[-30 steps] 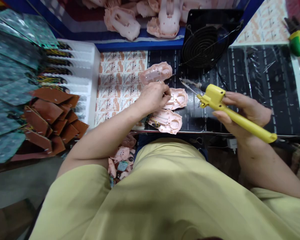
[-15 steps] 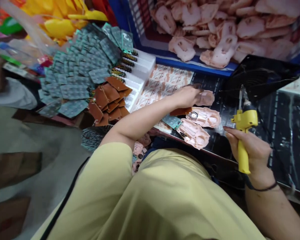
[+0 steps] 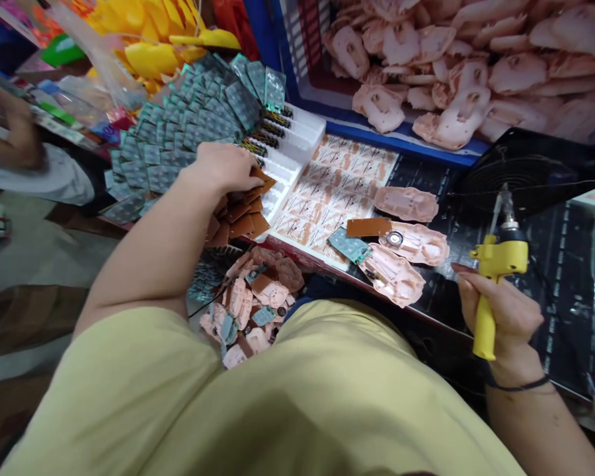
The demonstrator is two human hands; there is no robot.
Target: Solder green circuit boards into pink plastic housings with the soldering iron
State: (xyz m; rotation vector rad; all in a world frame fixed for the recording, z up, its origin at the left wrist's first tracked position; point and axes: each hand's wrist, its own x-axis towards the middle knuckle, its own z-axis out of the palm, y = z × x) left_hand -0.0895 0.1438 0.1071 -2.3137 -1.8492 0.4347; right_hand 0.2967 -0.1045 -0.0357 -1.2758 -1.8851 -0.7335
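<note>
My left hand (image 3: 224,168) is over the pile of brown circuit boards (image 3: 242,215), its fingers bent down and closed on a board at the top; the fingertips are partly hidden. In my right hand (image 3: 508,307) is a yellow soldering gun (image 3: 500,258), held upright with its metal tip pointing away from me. Between the hands lie three pink plastic shells: an empty-looking shell (image 3: 407,203), a shell with a round speaker (image 3: 421,243) beside a brown board (image 3: 368,227), and a shell (image 3: 394,274) with a green circuit board (image 3: 348,244) at its left end.
Many green boards (image 3: 178,125) are heaped by a white foam tray (image 3: 297,142). A blue crate (image 3: 337,129) of pink shells stands behind, with a black fan (image 3: 530,168) to its right. Filled shells (image 3: 250,297) lie below the table edge. Another person's arm (image 3: 20,132) is at far left.
My left hand has moved left from the farthest pink shell to the brown board pile. My right hand still holds the soldering gun in about the same place. The view has shifted slightly.
</note>
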